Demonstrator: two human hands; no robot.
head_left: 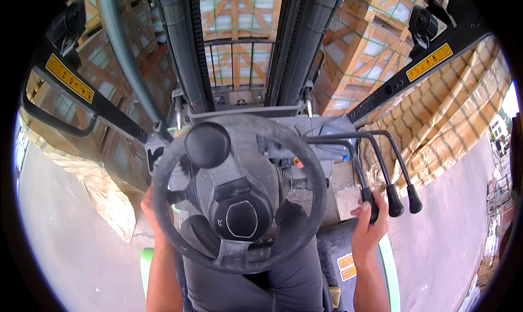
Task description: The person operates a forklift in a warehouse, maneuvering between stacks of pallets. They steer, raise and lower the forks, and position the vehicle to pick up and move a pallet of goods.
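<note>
Steering wheel: the big black steering wheel [239, 195] sits in the middle, tilted toward the person, with grey dust on it.
Knob: a round black knob [207, 144] stands on the upper left part of the steering wheel's rim.
Left hand: the left hand [151, 207] is at the left edge of the steering wheel, mostly hidden behind the rim. It touches the rim, but I cannot tell how tightly the fingers are curled.
Right hand: the right hand [370, 219] is well to the right of the steering wheel. Its fingers are closed around the nearest lever [370, 200].
Other levers: two more black levers [404, 198] stand just beside the held one, farther from the steering wheel. No hand touches them.
Legs: the person's lap in dark grey trousers [283, 282] is right under the steering wheel.
Mast: tall black mast rails [188, 45] rise up beyond the steering wheel.
Crates: wooden crates [239, 17] with pale blocks inside are stacked past the mast.
Ground: grey concrete ground [71, 230] lies on both sides of the steering wheel, far below.
</note>
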